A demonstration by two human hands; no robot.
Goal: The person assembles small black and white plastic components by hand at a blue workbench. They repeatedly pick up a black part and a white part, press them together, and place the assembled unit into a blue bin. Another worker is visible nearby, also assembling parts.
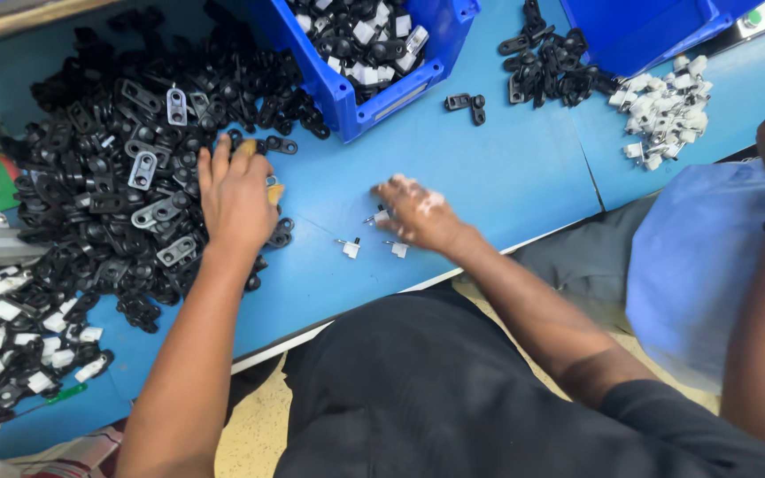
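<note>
Blue worktop point(506, 168): left hand point(236, 199), fingers spread, is laid on the heap of black plastic brackets point(108, 177); small white plastic clips point(351, 249) are pinched at by the right hand point(418, 212).

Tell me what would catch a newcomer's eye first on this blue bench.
The big heap of black parts spreads over the left of the blue table, and the left hand rests at its edge. The right hand is by a few small white pieces near the front edge. A blue bin of mixed black and white parts stands at the back, with a pile of white parts to the right.
</note>
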